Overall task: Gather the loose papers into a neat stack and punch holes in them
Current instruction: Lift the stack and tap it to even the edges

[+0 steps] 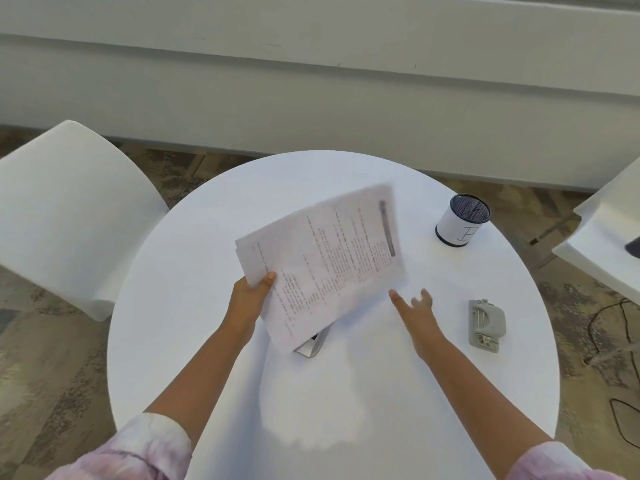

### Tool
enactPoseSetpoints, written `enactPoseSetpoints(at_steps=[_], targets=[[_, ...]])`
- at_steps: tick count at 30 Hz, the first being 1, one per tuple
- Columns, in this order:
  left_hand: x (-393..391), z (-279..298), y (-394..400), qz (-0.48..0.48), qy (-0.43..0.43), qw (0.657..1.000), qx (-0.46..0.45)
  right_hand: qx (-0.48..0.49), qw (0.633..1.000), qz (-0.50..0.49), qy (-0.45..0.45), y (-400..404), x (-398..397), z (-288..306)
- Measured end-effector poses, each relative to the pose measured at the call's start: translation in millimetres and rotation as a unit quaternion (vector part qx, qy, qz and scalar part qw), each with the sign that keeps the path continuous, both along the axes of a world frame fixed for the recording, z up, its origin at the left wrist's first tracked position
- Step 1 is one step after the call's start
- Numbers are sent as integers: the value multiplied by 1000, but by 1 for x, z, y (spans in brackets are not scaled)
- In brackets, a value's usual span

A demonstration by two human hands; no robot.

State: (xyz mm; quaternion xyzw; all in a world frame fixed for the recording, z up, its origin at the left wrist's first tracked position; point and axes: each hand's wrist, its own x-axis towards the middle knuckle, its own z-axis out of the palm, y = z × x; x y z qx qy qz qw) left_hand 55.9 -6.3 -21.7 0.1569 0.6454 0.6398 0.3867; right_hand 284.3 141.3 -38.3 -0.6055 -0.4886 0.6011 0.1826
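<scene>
Office: round mtg table (pixel 207 209), pen cup (pixel 462 225), chairs (pixel 69 209).

Pale pink tie-dye sleeves (pixel 138 448) (pushed up), bare forearms.

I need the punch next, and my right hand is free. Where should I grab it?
Probably grip the punch across its two long sides, near the middle, coming from above with the right hand. It lies flat on the table, long axis pointing away from you, with nothing crowding it.

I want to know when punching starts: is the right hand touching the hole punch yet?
Apart. The head view shows bare white table between the right hand and the hole punch.
</scene>
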Motion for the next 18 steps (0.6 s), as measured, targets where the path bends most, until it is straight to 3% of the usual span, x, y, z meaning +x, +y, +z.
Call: enactPoseSetpoints(at_steps=[2,5,7,9,14,18], targets=[[6,-1,0,-7,-36,999,20,-87,994,-6,69,-8,-1,-5],[20,-4,0,0,-84,996,44,-222,947,-9,233,-20,-9,-6],[29,-7,0,3,-109,993,52,-226,920,-20,320,-23,-17,0],[34,-11,-1,8,-126,991,52,-167,919,-28,356,-21,-25,4],[24,-11,-7,7,-148,987,69,7,973,25,228,-6,-24,19],[3,-4,-12,6,-107,994,36,103,980,107,131,6,-15,37]])
